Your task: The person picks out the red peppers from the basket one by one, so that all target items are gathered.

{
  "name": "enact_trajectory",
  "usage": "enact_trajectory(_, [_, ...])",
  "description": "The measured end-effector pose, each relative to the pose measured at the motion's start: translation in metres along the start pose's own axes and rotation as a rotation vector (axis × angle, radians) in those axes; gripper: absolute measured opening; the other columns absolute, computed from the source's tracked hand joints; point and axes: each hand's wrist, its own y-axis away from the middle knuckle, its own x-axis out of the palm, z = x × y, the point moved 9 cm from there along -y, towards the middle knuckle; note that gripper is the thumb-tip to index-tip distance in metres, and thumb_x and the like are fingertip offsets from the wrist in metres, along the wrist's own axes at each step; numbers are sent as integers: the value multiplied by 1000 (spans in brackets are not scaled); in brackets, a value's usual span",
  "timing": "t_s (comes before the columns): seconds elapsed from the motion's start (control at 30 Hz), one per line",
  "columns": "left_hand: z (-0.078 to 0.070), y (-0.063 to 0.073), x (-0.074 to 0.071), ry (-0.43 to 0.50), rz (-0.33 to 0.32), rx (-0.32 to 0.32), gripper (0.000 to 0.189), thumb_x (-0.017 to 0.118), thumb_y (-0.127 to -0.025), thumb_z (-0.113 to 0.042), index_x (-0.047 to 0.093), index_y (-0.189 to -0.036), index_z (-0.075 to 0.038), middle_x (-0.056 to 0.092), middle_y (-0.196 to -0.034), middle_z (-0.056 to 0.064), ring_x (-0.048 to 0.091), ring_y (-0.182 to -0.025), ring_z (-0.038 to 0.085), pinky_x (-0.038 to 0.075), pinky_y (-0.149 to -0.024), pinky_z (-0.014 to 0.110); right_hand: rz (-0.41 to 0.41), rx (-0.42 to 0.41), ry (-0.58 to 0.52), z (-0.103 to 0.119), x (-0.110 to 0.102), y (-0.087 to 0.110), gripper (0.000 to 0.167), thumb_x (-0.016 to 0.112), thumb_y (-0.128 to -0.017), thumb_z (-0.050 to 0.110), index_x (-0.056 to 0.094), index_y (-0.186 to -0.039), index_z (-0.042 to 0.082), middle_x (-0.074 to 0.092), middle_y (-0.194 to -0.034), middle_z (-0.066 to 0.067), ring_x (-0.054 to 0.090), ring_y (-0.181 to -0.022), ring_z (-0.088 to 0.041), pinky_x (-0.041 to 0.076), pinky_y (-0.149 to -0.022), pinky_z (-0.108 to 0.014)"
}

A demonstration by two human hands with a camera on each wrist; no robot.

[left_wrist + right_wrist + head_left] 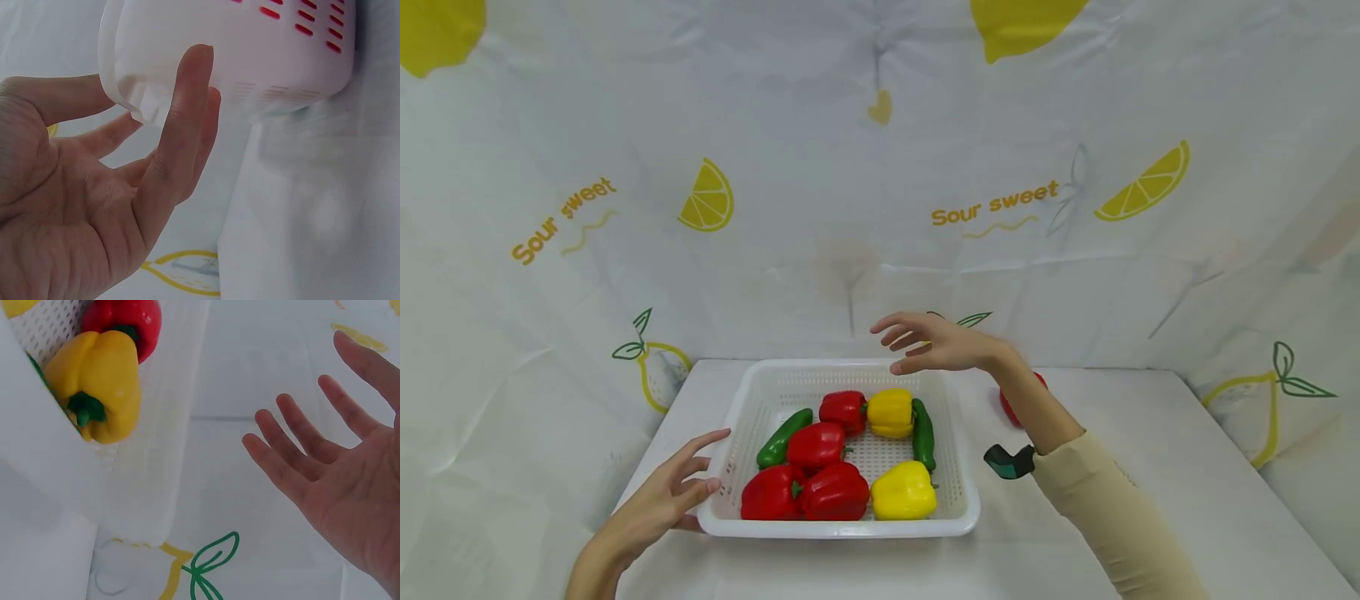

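A white plastic basket [842,528] holds several red bell peppers [835,492], two yellow bell peppers [904,492] and two long green peppers [784,437]. At its left side, my left hand [651,500] grips the rim, thumb over it and some fingers beneath. In the left wrist view, those lower fingers [175,131] lie against the outside of the slotted wall. My right hand [943,343] hovers over the basket's back right corner, fingers spread and holding nothing. Another red bell pepper [1013,408] sits on the table, partly hidden by my right forearm.
A white cloth covers the table [1120,450]. Behind it hangs a white sheet [820,183] printed with lemons. Beside my right sleeve cuff appears a small black and teal object [1009,462]; whether it is attached to the arm is unclear.
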Motion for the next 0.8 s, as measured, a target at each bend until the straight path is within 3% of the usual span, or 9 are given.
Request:
enact_trajectory(0.23, [-1,1,0,5,0,5,74,64,-108,-23,25,-172,-20,44,-158,36,67,-122,33,70,-79,48,73,8,0,1,22,-24,63,77,-99,24,51,-156,18,58,-157,-18,60,-144,-38,56,-118,-50])
enact_trajectory(0.5, [0,0,-1,6,3,11,74,64,-108,-22,25,-172,-20,45,-156,36,68,-121,32,70,-79,48,138,-5,15,5,36,-39,62,75,-100,25,51,-157,16,59,-158,-18,60,-144,-39,56,-118,-52])
enact_trajectory(0.8, [1,-1,-2,-13,-22,-14,76,68,-106,-26,28,-171,-22,48,-155,34,69,-119,32,70,-77,48,229,6,15,8,56,-52,63,75,-99,25,52,-157,14,57,-160,-15,59,-145,-34,54,-120,-45])
